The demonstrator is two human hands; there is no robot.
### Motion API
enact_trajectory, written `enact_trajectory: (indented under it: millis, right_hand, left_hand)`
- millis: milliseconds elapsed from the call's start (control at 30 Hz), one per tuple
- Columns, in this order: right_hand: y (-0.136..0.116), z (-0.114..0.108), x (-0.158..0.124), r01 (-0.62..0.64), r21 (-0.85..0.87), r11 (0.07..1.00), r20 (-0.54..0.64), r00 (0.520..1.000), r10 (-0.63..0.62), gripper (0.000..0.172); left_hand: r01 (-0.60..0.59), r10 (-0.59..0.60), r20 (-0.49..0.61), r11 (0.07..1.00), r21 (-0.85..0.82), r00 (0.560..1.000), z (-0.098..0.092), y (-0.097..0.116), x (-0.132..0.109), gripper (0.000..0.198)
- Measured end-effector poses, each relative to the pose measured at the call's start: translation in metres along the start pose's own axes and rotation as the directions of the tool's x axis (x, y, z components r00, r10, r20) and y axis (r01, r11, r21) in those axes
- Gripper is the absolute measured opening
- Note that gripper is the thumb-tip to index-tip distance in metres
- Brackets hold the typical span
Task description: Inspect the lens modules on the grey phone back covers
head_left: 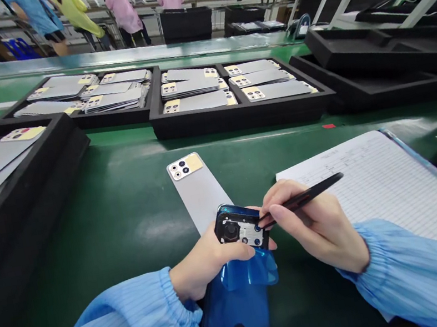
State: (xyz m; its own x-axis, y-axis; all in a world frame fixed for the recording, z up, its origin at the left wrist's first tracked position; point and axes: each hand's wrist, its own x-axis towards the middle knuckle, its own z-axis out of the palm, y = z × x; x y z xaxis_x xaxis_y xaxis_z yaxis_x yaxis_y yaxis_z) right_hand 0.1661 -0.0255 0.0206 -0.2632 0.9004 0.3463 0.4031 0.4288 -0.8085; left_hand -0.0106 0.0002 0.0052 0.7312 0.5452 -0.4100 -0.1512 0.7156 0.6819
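My left hand (209,255) grips a dark phone back cover (239,230) by its camera end, thumb across the front. Round camera openings and a pale metallic plate show there. A glossy blue film (248,271) hangs loose below the thumb, and a long blue sheet with a dark curved mark (238,323) runs down toward me. My right hand (309,221) pinches black tweezers (312,192), their tip at one of the small lens rings. Partly behind my left hand, a silver phone back cover (202,194) with a white camera plate lies on the green table.
Black trays (243,114) of stacked silver covers line the back, and another tray (35,179) stands at left. Nested black trays (390,60) are at right. A printed form (374,181) with a pen (415,154) lies beside my right hand. Several people work behind.
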Motion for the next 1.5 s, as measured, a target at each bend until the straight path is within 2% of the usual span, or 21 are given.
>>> enact_trajectory:
  millis: [233,400,800,1033,1200,1400,1500]
  right_hand:
    - [-0.0017,0.0015,0.0019,0.018,-0.049,0.999,0.008,1.000,-0.018,0.010]
    - [0.0002,0.0034,0.0021,0.038,-0.078,0.996,-0.001,0.999,-0.038,0.009]
    - [0.0019,0.0055,0.0031,0.039,-0.104,0.994,0.010,0.999,-0.038,0.010]
    - [0.0023,0.0048,0.0047,0.016,-0.073,0.997,0.015,1.000,-0.015,0.012]
    - [0.0037,0.0042,0.0064,-0.034,0.049,0.998,0.003,0.999,0.034,0.011]
    - [0.0026,0.0046,0.0040,0.005,-0.077,0.997,0.005,1.000,-0.004,0.010]
    - [0.0021,0.0046,0.0042,0.019,-0.097,0.995,0.031,0.999,-0.016,0.010]
  left_hand:
    - [-0.020,0.019,0.033,0.999,0.030,0.999,-0.0004,0.0005,0.0012,0.048]
    - [0.000,0.000,0.064,1.000,0.001,0.998,-0.0016,-0.0014,0.0002,0.055]
    - [0.016,-0.016,0.028,1.000,0.019,0.999,0.0010,-0.0002,-0.0001,0.062]
    - [0.025,-0.025,0.020,1.000,0.014,0.999,0.0023,0.0005,-0.0009,0.056]
    - [0.014,-0.015,-0.032,1.000,-0.015,0.999,0.0037,0.0008,-0.0020,0.054]
    - [0.040,-0.040,-0.001,0.999,-0.004,0.999,0.0031,0.0015,-0.0013,0.057]
    - [0.013,-0.013,0.012,1.000,0.002,1.000,0.0033,0.0015,-0.0008,0.063]
